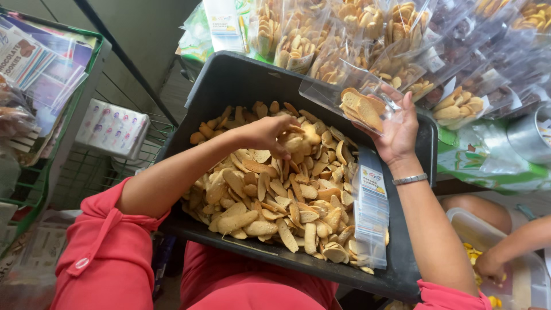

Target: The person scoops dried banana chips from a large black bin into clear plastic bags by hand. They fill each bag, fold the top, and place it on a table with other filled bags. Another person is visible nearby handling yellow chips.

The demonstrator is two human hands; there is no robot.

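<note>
A black plastic crate (229,80) rests on my lap, heaped with golden toasted bread slices (270,201). My left hand (265,135) reaches into the heap and closes on a few slices near the middle. My right hand (399,135), with a metal bracelet at the wrist, holds up a clear plastic bag (363,103) over the crate's far right corner. The bag has a few slices inside. A stack of flat empty clear bags (370,212) with labels lies inside the crate along its right side.
Many filled clear bags of slices (367,34) are piled beyond the crate. A green wire rack (34,189) with printed packets stands at the left. At the lower right, another person's hand (488,267) is over a clear tub (482,229) of small yellow pieces.
</note>
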